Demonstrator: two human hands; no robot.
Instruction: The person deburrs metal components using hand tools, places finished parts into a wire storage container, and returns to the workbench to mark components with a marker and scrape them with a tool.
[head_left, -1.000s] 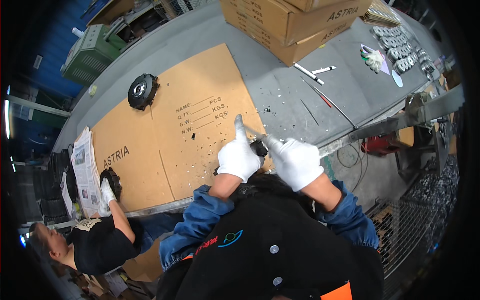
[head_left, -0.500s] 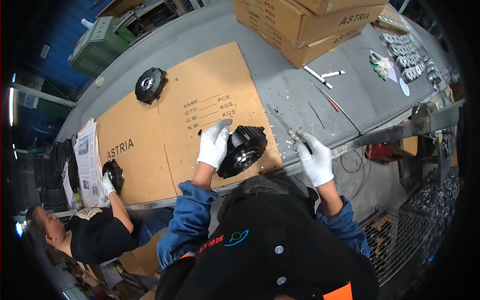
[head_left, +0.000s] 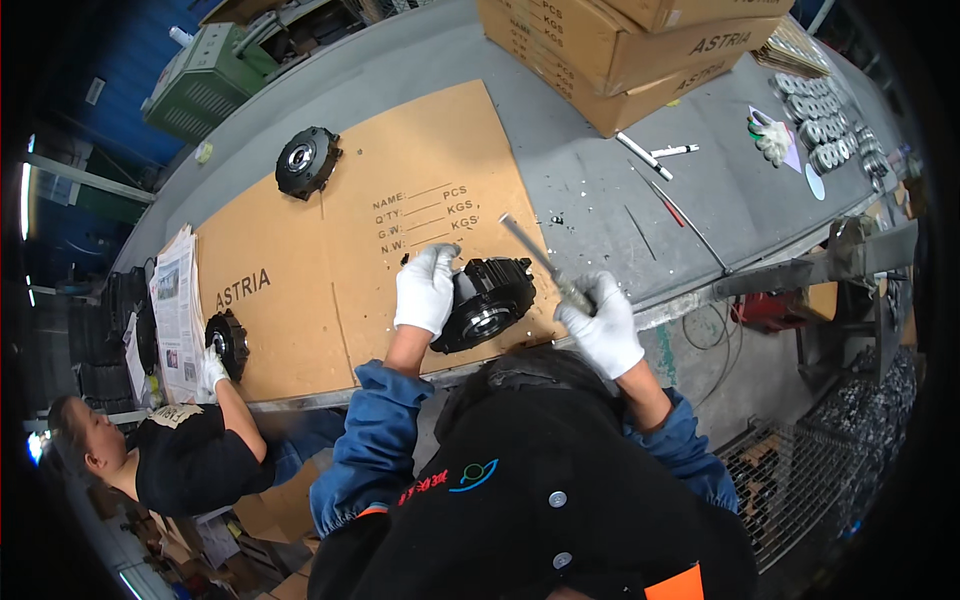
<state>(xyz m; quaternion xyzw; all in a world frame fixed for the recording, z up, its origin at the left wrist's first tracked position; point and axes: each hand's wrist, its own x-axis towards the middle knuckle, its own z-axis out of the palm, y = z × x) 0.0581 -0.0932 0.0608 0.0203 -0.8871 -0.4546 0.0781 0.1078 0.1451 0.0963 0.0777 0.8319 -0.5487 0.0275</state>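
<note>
A round black machine part [head_left: 486,308] with a ridged rim and a shiny central ring rests tilted on the flat cardboard sheet [head_left: 400,150], close to me. My left hand [head_left: 427,290], in a white glove, is closed on this part's left side. In my right hand [head_left: 603,325], also gloved, is the handle of a file [head_left: 530,245]. Its long flat metal blade points up and left, above the part's right end and apart from it.
A similar black part [head_left: 307,162] lies farther back on the cardboard. At left, a co-worker's gloved hand [head_left: 213,368] holds another [head_left: 228,345]. Cardboard boxes [head_left: 630,60] are stacked at the back. Markers [head_left: 645,157], a thin rod [head_left: 690,220], a glove [head_left: 770,140] and metal rings [head_left: 822,115] lie right.
My right hand has moved left with the file, bringing its blade up over the cardboard edge near the black part. My left hand has kept its hold.
</note>
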